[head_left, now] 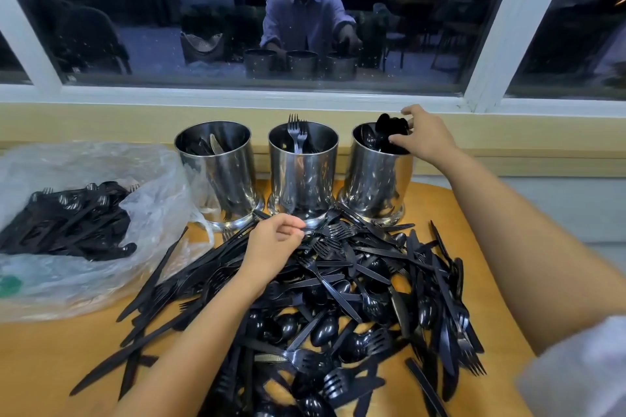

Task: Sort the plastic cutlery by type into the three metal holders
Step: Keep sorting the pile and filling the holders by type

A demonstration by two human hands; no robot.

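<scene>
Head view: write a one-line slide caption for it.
Right hand holds spoons in the right holder; left hand picks at the mixed cutlery pile.

At upper right the right hand [426, 137] grips spoons [389, 127] at the mouth of the right holder [376, 179]; at centre the left hand [272, 247], fingers curled, rests on the cutlery pile [355, 298].

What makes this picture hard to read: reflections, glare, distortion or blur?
Head view: the dark window mirrors the person and the holders; the three metal holders carry streaky reflections of the cutlery pile; the wide lens bends the window frame; the sleeve at lower right is blurred.
</scene>
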